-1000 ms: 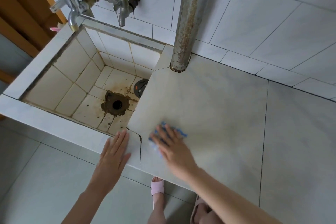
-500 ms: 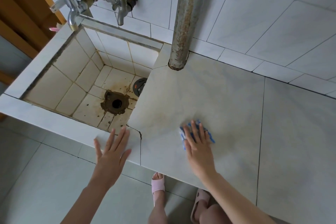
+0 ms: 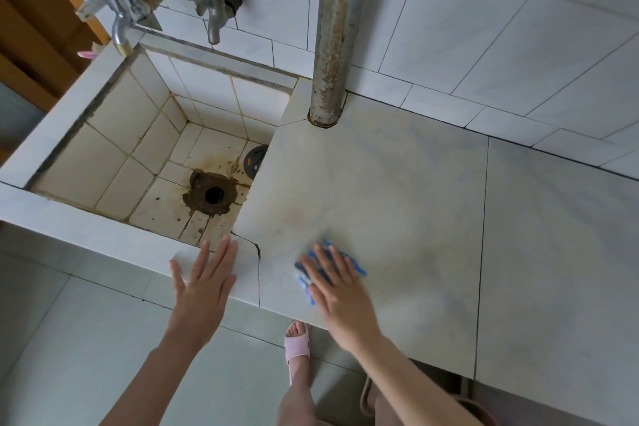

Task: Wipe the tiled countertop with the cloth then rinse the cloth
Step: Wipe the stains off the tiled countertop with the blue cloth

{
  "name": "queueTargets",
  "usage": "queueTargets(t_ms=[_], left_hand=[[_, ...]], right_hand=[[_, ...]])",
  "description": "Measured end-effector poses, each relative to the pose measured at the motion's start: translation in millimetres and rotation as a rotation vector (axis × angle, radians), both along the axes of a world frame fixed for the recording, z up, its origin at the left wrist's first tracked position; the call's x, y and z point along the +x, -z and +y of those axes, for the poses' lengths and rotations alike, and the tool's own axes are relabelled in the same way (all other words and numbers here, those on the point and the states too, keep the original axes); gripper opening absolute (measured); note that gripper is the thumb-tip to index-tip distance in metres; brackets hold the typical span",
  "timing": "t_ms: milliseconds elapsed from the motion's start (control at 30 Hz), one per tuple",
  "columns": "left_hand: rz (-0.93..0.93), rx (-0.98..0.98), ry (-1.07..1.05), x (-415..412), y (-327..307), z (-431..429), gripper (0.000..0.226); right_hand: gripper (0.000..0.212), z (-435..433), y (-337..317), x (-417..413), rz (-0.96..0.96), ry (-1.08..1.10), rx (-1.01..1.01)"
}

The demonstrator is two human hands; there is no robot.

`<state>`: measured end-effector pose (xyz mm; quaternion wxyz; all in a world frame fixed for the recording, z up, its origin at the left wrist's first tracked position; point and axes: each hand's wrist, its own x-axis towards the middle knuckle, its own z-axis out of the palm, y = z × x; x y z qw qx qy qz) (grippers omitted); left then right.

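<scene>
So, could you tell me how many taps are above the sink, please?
2. A chrome tap is at the sink's back left corner; a duller tap is just right of it. More could sit above the frame.

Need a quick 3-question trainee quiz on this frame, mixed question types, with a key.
1. True or false: the right hand presses the blue cloth flat on the countertop with straight fingers.
2. Where is the left hand?
A) turning a tap
B) at the front rim of the sink, fingers straight, holding nothing
C) gripping the cloth
3. How many taps hang over the sink?

Key: 1 true; 2 B; 3 two.
</scene>
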<state>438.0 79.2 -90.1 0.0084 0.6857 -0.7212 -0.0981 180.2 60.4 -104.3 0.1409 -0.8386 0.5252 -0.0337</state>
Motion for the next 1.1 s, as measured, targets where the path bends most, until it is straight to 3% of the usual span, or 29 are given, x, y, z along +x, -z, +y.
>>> queueTargets(t_ms=[133,267,433,567,800,933,1100], left_hand=[[0.014,0.040,0.030,2,-4,-1,0.051],[0.129,0.067,-0.046,3,-2,-2,0.053],[0.172,0.081,-0.059,8,-2,0,0.053],[0.128,0.070,-0.048,10,-1,3,0.053],[0.199,0.042,0.084,-12,-3,-11,0.055],[0.251,0.063,0.112,-34,-1,-19,0.058],[0.281,0.050,0.105,-52,-1,-27,0.064]], right_hand=[[0.044,-7,5,-40,0.106,0.169,-0.066],[0.051,11,-3,-12,0.105,0.411,-0.001],[0.046,31,-9,61,-0.049,0.165,0.071],[0.045,35,-7,75,-0.039,0.109,0.041],[0.052,48,-3,9,-0.001,0.267,-0.018],[0.049,70,6,-52,0.129,0.369,0.023],[0.053,108,5,-114,0.145,0.662,0.051]])
